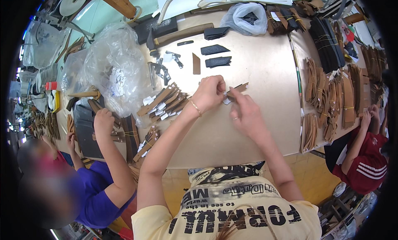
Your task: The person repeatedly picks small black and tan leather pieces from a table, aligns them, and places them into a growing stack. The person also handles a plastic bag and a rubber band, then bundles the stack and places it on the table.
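Note:
My left hand [209,92] and my right hand [246,115] meet over the tan table [257,66]. Together they hold a narrow brown leather strip [239,88] with a small white tag at its near end. The left fingers pinch the tag end; the right thumb and fingers press on the strip just beside them. A gold bracelet is on my left wrist and a ring is on my right hand. To the left lies a fanned pile of brown strips with white tags [163,102].
A person in purple [103,190] at left rests a hand on bundled strips [141,136]. A person in red [369,157] is at right beside bundles of tan pieces [331,99]. Clear plastic bags [112,66], black pieces [215,55] and a hammer [174,35] lie farther back.

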